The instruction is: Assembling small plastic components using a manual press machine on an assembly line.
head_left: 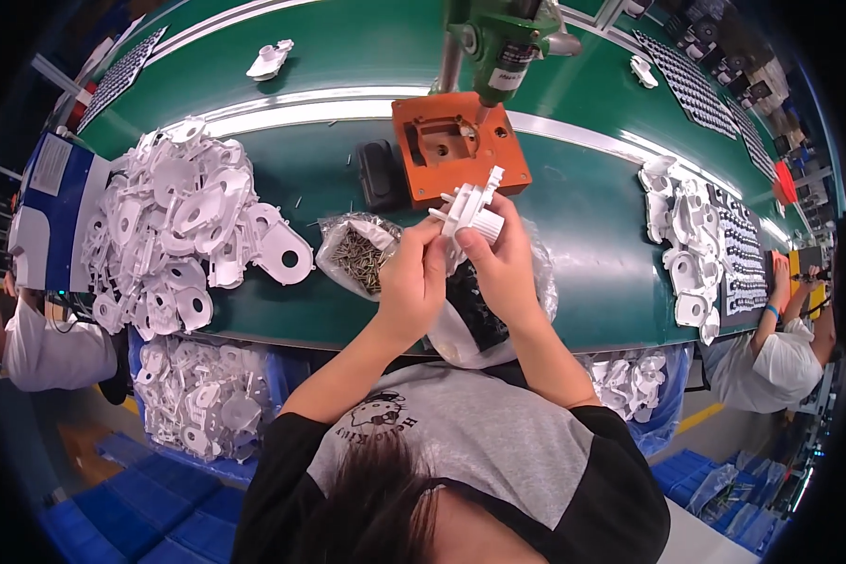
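Both hands are holding one white plastic part [470, 211] raised above the green bench [583, 216], just in front of the orange fixture block [456, 146]. Left hand [412, 277] is pinching the part's left side, grip clenched on it. Right hand [500, 258] is grasping its right side. An open bag of screws [357, 252] is lying just left of the hands; a heap of white parts [183, 221] is sitting farther left.

Two bare arms coming up from the near edge, elbows bent and apart, forearms leaning in toward each other, left hand [412, 282] and right hand [500, 258] side by side in the middle, fingers curled shut in a pinch, thumbs up, wrists straight
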### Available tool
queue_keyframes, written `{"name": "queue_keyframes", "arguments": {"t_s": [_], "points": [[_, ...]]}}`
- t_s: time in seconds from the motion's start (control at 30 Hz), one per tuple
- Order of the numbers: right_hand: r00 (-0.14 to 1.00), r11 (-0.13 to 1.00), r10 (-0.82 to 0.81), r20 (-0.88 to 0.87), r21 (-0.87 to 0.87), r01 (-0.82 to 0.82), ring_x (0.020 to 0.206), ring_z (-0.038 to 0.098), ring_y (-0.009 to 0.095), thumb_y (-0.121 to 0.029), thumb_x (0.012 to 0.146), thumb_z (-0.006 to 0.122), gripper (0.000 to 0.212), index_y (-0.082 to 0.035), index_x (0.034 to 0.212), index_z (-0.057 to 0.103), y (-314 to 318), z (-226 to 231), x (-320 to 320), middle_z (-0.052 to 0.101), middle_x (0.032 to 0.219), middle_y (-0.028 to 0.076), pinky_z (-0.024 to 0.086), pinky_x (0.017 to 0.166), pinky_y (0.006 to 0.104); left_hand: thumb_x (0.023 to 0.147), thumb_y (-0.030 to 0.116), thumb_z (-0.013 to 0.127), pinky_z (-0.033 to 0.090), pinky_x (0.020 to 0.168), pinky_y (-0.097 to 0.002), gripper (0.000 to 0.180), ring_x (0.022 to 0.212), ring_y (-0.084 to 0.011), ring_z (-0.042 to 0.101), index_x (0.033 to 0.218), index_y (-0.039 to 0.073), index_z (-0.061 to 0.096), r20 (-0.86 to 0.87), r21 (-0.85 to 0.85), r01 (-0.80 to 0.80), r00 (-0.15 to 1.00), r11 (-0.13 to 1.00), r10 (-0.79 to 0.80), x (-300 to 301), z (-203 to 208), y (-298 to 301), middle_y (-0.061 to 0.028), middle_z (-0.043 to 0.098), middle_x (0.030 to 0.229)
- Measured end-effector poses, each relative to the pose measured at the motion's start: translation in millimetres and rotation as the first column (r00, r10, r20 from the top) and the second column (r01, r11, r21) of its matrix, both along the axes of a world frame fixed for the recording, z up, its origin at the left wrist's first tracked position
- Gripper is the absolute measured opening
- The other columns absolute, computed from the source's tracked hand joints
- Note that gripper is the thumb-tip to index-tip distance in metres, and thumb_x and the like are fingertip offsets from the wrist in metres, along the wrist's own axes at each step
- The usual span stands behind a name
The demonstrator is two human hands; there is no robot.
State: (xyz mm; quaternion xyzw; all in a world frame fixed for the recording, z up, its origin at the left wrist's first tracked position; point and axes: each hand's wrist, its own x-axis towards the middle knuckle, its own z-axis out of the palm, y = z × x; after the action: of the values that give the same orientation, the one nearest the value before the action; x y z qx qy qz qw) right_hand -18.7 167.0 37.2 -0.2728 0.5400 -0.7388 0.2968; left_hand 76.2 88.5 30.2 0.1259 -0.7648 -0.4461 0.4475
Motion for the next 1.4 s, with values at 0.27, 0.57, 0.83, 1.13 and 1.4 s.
{"name": "queue_keyframes", "arguments": {"t_s": [0.27, 0.57, 0.83, 1.13, 1.4], "points": [[0.992, 0.989, 0.027, 0.122, -0.147, -0.008, 0.109, 0.054, 0.019, -0.026, 0.089, 0.06, 0.056, 0.003, 0.131, 0.036, 4.6, -14.7, 2.6, 0.055, 0.12, 0.012, 0.042, 0.093, 0.0308, 0.088, 0.005, 0.056, 0.052, 0.063, -0.031, 0.012, 0.071, -0.0261, 0.065, 0.096, -0.003, 0.054, -0.038, -0.069, 0.032, 0.999, 0.997, -0.034, -3.8, -0.9, -2.3, -0.0193, 0.063, 0.102], [0.993, 1.0, 0.028, 0.116, 0.0, -0.028, 0.105, 0.058, 0.022, -0.033, 0.089, 0.059, 0.057, 0.008, 0.126, 0.041, 17.8, -10.5, -14.5, 0.055, 0.119, 0.017, 0.049, 0.087, 0.0323, 0.087, 0.009, 0.06, 0.051, 0.066, -0.0323, 0.016, 0.079, -0.0265, 0.064, 0.097, -0.002, 0.055, 0.001, 0.002, 0.072, 0.997, 0.997, -0.072, 0.6, -5.6, 5.1, -0.0175, 0.061, 0.103], [0.994, 0.999, 0.049, 0.099, 0.008, -0.05, 0.102, 0.057, 0.018, -0.026, 0.089, 0.06, 0.05, 0.007, 0.123, 0.044, 19.5, -12.7, -10.5, 0.057, 0.117, 0.015, 0.047, 0.088, 0.0312, 0.085, 0.013, 0.064, 0.051, 0.071, -0.0342, 0.025, 0.087, -0.0324, 0.062, 0.101, -0.001, 0.054, 0.106, -0.01, 0.208, 0.973, 0.978, -0.206, 0.5, -0.8, -1.9, -0.0191, 0.057, 0.109], [0.917, 0.993, 0.103, 0.386, -0.101, -0.069, 0.101, 0.054, 0.017, -0.033, 0.096, 0.044, 0.042, -0.005, 0.127, 0.035, 7.9, -5.7, -0.8, 0.051, 0.115, 0.01, 0.046, 0.084, 0.0316, 0.081, 0.011, 0.067, 0.05, 0.078, -0.0366, 0.036, 0.099, -0.0348, 0.058, 0.107, -0.001, 0.046, 0.161, 0.069, 0.205, 0.964, 0.976, -0.214, 5.1, 10.9, -0.7, -0.0199, 0.051, 0.121], [0.948, 0.949, 0.297, -0.114, 0.145, -0.28, 0.106, 0.051, 0.015, -0.013, 0.09, 0.054, 0.034, -0.002, 0.121, 0.047, -5.8, -7.2, -2.5, 0.056, 0.113, 0.007, 0.039, 0.092, 0.0284, 0.089, 0.018, 0.057, 0.045, 0.08, -0.0353, 0.022, 0.09, -0.0294, 0.054, 0.096, -0.003, 0.055, 0.194, -0.128, -0.175, 0.961, 0.976, 0.198, 45.4, 13.4, -65.5, -0.0156, 0.054, 0.097]]}}
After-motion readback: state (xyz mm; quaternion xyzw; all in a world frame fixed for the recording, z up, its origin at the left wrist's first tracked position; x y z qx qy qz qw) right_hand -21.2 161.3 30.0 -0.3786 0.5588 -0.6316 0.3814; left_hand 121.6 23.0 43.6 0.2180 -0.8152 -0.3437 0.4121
